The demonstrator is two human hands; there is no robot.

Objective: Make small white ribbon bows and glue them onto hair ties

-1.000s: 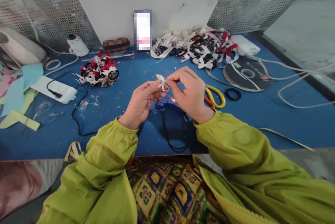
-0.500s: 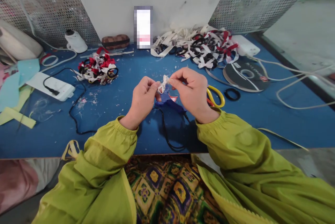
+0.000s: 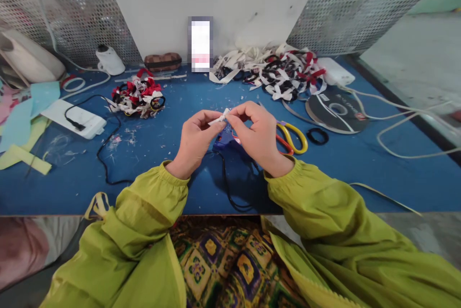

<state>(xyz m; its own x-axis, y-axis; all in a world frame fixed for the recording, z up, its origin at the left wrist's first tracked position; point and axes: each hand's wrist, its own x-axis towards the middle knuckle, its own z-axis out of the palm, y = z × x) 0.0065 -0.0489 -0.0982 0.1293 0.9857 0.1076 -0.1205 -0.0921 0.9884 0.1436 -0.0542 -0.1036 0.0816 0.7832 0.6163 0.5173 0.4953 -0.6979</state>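
Observation:
Between my two hands is a small white ribbon bow (image 3: 224, 116), held above the table. My left hand (image 3: 197, 141) pinches its left side between thumb and fingers. On the other side, my right hand (image 3: 255, 134) grips the bow with thumb and forefinger, and the fingers partly cover it. Just below and behind the hands lies a blue corded tool (image 3: 226, 139), largely hidden by my right hand. Scissors with yellow and orange handles (image 3: 297, 139) lie right of my right hand, and a black hair tie (image 3: 317, 136) rests beyond them.
A pile of white, black and red ribbon pieces (image 3: 284, 72) lies at the back. A smaller heap of red and white bows (image 3: 139, 96) is to the left, near a white power strip (image 3: 77, 118). At right sits a black ribbon spool (image 3: 324, 111); a phone (image 3: 200, 46) stands behind.
The bow has turned, and its loops now lie flatter between my fingers. My hands have drawn slightly closer together, both still on it. The whole view has shifted a little.

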